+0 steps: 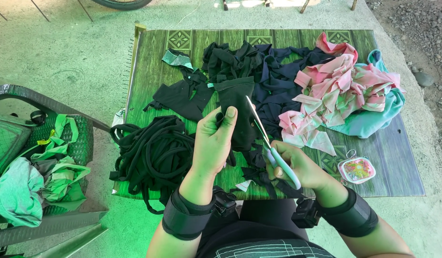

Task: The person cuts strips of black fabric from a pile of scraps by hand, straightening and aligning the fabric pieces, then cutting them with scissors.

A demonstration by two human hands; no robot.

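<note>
My left hand [212, 141] grips a piece of black fabric [237, 102], holding it up over the low table [154, 67]. My right hand [295, 165] holds scissors [266, 136] with pale handles, their blades open and angled up along the right edge of that black piece. Both wrists wear dark bands with small black devices. Small black offcuts [253, 167] lie on the table below my hands.
A heap of black strips [151, 153] lies at the table's front left. Black and navy cloth [273, 71] covers the middle, pink and teal fabric [355, 91] the right. A small clear pouch [357, 169] sits front right. A chair [39, 157] with green cloth stands left.
</note>
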